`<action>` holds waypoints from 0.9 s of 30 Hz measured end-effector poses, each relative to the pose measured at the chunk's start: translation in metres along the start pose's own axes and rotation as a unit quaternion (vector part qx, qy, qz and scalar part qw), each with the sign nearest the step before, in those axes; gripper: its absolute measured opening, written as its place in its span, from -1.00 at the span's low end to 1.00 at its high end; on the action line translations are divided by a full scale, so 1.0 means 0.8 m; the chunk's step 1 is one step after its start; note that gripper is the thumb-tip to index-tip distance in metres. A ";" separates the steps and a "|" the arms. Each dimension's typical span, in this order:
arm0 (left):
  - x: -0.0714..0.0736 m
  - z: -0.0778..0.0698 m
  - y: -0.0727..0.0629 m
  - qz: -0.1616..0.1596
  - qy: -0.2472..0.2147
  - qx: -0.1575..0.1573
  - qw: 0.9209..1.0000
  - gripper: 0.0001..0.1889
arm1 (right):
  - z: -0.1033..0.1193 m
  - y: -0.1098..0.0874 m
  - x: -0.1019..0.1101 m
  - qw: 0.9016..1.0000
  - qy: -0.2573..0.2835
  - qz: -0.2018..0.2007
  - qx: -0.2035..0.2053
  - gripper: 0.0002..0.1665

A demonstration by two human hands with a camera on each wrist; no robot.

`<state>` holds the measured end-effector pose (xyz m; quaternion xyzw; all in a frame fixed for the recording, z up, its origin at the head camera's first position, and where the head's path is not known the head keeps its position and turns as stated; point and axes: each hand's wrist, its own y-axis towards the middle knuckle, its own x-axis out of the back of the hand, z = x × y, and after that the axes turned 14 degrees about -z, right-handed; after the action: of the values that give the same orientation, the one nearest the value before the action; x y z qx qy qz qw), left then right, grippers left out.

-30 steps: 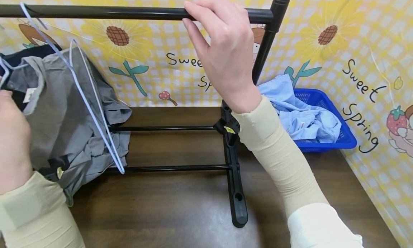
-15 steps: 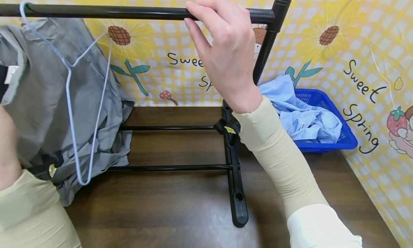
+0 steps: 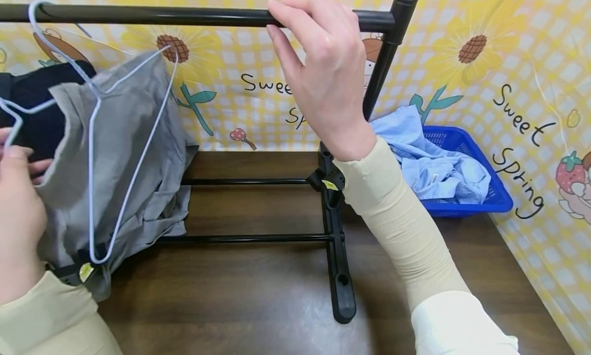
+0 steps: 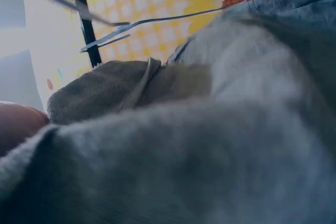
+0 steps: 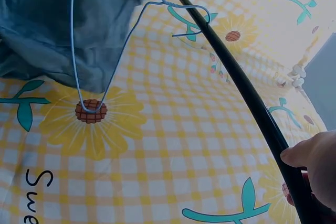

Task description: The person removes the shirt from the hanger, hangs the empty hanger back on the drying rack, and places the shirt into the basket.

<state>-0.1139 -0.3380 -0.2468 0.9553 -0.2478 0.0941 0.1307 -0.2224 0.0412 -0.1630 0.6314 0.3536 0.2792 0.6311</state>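
Note:
At the left of the head view, my left hand [image 3: 20,211] pinches a light-blue wire hanger [image 3: 30,109] by one end, its fingertips against black cloth [image 3: 39,124]. A grey shirt [image 3: 124,114] drapes beside it, and its cloth [image 4: 210,150] fills much of the left wrist view. Part of this hand lies beyond the frame. Another light-blue hanger [image 3: 92,175] hooks over the black rail [image 3: 161,15] and hangs in front of the shirt. My right hand [image 3: 323,62] grips the rail near its right end, with the thumb below and the fingers over the top.
A blue basket [image 3: 500,201] holding light-blue clothing [image 3: 448,175] stands at the right against the patterned wall covering. The rack's upright [image 3: 380,73], lower bars [image 3: 258,238] and foot [image 3: 339,283] stand on the brown wooden floor [image 3: 231,298].
My left hand went out at the left edge and came back with the grey shirt and its hanger. The hanger on the rail swung round. My right hand stayed on the rail.

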 end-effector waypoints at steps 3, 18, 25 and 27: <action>-0.001 0.016 -0.001 -0.010 -0.064 -0.008 0.998 -0.72 | 0.000 0.000 0.000 1.000 0.002 -0.001 0.001 -0.69; -0.043 0.092 -0.005 0.022 0.192 -0.236 0.952 -0.57 | 0.000 -0.001 -0.001 1.000 0.006 -0.003 0.002 -0.69; -0.069 0.105 -0.020 0.087 0.235 -0.250 0.935 -0.67 | -0.002 -0.002 -0.001 1.000 0.005 -0.003 0.005 -0.67; -0.077 0.110 -0.022 0.102 0.256 -0.243 0.930 -0.68 | -0.003 -0.002 -0.001 1.000 0.005 -0.002 0.008 -0.67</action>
<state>-0.1476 -0.3215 -0.3486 0.8074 -0.3169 0.2852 0.4078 -0.2251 0.0424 -0.1644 0.6341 0.3604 0.2779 0.6251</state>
